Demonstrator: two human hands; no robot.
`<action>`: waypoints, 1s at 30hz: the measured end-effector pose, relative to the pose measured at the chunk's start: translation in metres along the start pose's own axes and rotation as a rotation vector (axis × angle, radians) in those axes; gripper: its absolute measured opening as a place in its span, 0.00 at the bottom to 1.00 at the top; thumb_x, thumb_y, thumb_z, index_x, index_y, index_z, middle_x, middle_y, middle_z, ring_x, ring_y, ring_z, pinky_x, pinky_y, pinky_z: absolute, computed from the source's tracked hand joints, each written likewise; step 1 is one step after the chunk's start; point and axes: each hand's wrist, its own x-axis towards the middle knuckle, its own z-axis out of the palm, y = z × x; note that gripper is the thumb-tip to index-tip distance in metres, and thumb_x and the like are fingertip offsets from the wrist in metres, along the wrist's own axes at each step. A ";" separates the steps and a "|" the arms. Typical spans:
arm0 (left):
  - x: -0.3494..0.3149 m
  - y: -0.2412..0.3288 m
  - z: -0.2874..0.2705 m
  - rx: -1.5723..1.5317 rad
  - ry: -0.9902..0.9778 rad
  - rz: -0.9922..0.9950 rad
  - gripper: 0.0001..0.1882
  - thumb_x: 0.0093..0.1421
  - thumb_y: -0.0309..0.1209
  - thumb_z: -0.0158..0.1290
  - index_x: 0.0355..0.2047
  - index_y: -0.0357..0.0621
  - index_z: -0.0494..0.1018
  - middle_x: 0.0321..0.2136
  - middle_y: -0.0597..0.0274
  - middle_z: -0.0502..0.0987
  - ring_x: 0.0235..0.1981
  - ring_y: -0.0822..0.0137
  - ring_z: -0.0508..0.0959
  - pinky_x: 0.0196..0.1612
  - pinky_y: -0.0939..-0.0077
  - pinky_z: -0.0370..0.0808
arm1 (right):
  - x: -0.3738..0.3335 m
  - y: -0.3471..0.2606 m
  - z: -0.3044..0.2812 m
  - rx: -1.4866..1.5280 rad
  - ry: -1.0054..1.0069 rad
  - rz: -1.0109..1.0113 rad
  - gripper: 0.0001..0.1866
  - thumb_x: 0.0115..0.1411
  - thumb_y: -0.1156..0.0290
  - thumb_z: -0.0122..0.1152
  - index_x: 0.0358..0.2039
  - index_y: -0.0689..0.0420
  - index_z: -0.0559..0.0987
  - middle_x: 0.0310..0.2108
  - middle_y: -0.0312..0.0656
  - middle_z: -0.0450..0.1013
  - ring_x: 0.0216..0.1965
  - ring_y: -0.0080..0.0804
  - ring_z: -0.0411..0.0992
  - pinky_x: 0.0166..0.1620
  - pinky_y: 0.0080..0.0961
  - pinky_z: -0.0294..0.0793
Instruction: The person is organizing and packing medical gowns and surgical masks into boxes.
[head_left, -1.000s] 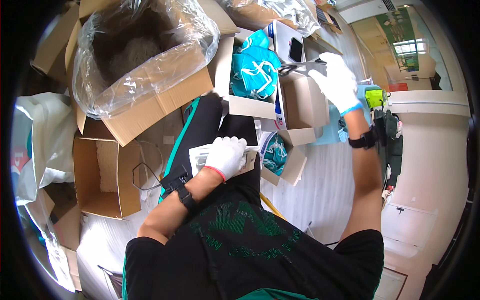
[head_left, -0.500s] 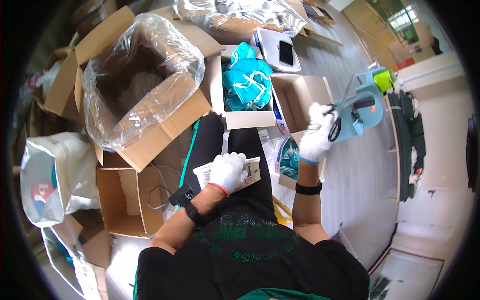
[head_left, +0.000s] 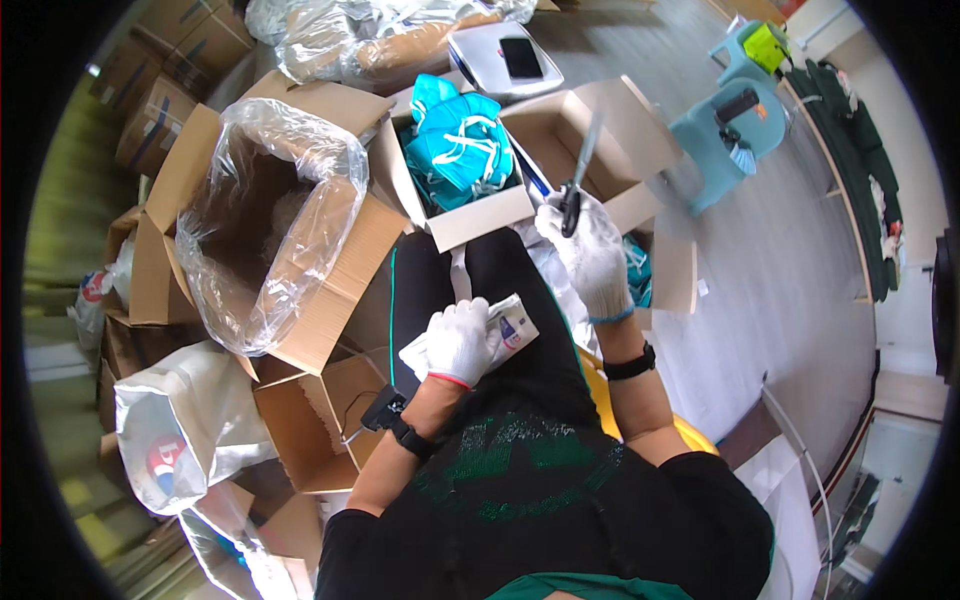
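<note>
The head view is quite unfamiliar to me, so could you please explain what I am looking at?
Certainly. There is no robot here: a person works with their own two hands, in white gloves. The camera sits on their head and looks down, so their left is on the picture's left; its fisheye lens bends straight edges near the rim.

The left hand, with a red cuff, grips a white printed bundle over the lap. The right hand, with a blue cuff, holds what look like scissors, partly blurred.

Beyond the knees stands an open box of teal items with white straps. To its left is a large carton lined with clear plastic; behind it, a phone lies on a pale, flat-topped object.
</note>
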 end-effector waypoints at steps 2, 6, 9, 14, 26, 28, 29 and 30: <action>0.005 0.006 -0.002 -0.028 -0.017 0.010 0.10 0.52 0.33 0.57 0.32 0.46 0.69 0.28 0.54 0.73 0.32 0.51 0.76 0.35 0.56 0.70 | -0.022 0.018 0.016 0.508 -0.001 0.260 0.17 0.63 0.72 0.59 0.49 0.67 0.74 0.41 0.46 0.76 0.43 0.35 0.76 0.48 0.28 0.77; 0.005 0.010 -0.004 -0.042 -0.073 0.003 0.12 0.53 0.34 0.55 0.36 0.44 0.69 0.32 0.53 0.73 0.36 0.50 0.75 0.38 0.54 0.69 | -0.029 0.013 0.018 1.614 -0.110 0.710 0.10 0.66 0.78 0.54 0.47 0.66 0.74 0.37 0.45 0.74 0.33 0.27 0.72 0.39 0.24 0.75; 0.002 0.012 -0.009 -0.039 0.024 0.074 0.13 0.53 0.33 0.55 0.37 0.42 0.68 0.32 0.53 0.72 0.35 0.49 0.74 0.38 0.53 0.68 | -0.046 0.010 0.020 1.293 -0.196 0.725 0.11 0.64 0.78 0.58 0.46 0.66 0.75 0.36 0.45 0.76 0.32 0.27 0.74 0.36 0.22 0.75; -0.004 0.006 -0.011 -0.112 0.032 0.134 0.13 0.51 0.28 0.55 0.37 0.40 0.68 0.31 0.51 0.71 0.35 0.48 0.73 0.39 0.53 0.69 | -0.058 -0.004 0.012 0.785 -0.105 0.842 0.13 0.57 0.80 0.67 0.43 0.64 0.77 0.35 0.39 0.78 0.35 0.23 0.76 0.40 0.20 0.77; 0.019 -0.004 -0.007 -0.126 0.247 0.084 0.11 0.55 0.26 0.58 0.39 0.43 0.72 0.32 0.49 0.73 0.34 0.46 0.75 0.35 0.53 0.74 | -0.051 -0.036 -0.013 0.985 -0.285 0.945 0.07 0.63 0.71 0.56 0.39 0.60 0.77 0.30 0.33 0.73 0.27 0.18 0.70 0.32 0.16 0.69; 0.016 -0.005 -0.002 -0.233 0.274 0.050 0.10 0.53 0.26 0.59 0.36 0.42 0.73 0.32 0.50 0.74 0.34 0.48 0.77 0.35 0.54 0.76 | -0.056 -0.040 -0.022 0.853 -0.525 1.057 0.10 0.64 0.66 0.54 0.34 0.58 0.78 0.25 0.31 0.68 0.22 0.15 0.65 0.25 0.14 0.61; 0.017 -0.004 -0.004 -0.241 0.277 0.046 0.10 0.53 0.26 0.59 0.36 0.42 0.73 0.32 0.50 0.74 0.34 0.48 0.77 0.35 0.54 0.76 | -0.052 -0.048 -0.037 0.810 -0.693 1.081 0.11 0.65 0.66 0.57 0.38 0.62 0.76 0.27 0.31 0.69 0.23 0.15 0.67 0.29 0.13 0.66; 0.015 -0.001 -0.006 -0.239 0.275 0.019 0.10 0.52 0.27 0.60 0.34 0.42 0.73 0.32 0.50 0.74 0.35 0.48 0.77 0.36 0.54 0.76 | -0.058 -0.052 -0.045 0.739 -0.751 1.104 0.11 0.65 0.65 0.57 0.38 0.61 0.76 0.26 0.31 0.69 0.23 0.14 0.67 0.28 0.13 0.65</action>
